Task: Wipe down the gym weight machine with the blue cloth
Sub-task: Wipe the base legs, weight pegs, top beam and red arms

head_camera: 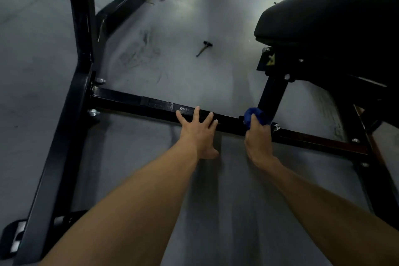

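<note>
— What sits closest to the lens?

— Two bare forearms, reaching away from the bottom edge toward a low black crossbar (138, 101) of the weight machine (79, 28). The left hand (197, 134) lies flat with its fingers straight and spread, fingertips resting on the top of the bar and holding nothing.

— And the other one?

— The right hand (258, 142) has its fingers curled round a bunched blue cloth (255, 115) and presses it against the bar, just where a short black post (273, 95) rises from it. The cloth pokes out on the far side of the hand.

— What surrounds them?

— The post goes up to a black padded seat (328, 13) at the far right. To the left, the crossbar is bolted to a long black frame rail (58, 147) that runs from the near left corner up to a tall upright. Silver bolts show at that joint and near the cloth.

— Anything on the ground?

— The grey floor (226, 190) lies beneath it all. Beyond the bar, well apart from both hands, a small tool (204, 48) with a dark head lies on the floor among scuff marks.
</note>
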